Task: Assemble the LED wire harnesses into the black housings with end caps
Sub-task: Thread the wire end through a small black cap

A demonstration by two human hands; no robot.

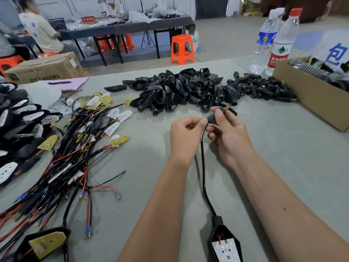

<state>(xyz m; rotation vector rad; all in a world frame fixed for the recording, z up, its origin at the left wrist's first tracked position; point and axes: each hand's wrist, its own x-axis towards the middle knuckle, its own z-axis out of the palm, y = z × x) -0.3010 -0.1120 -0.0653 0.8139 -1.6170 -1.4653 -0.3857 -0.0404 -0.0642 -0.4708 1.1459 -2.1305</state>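
Note:
My right hand pinches a small black end cap with a brass threaded stud at its far end. My left hand pinches the thin wire ends right at the cap's near opening. From there a black sleeved harness cable runs down the table to a black housing with a white LED board seated in it, at the bottom edge. A heap of empty black housings lies beyond my hands, with a smaller heap of end caps to its right.
A tangle of red and black LED wire harnesses covers the left of the table, with finished units stacked at the far left. A cardboard box and two water bottles stand at the right. People sit at a far table.

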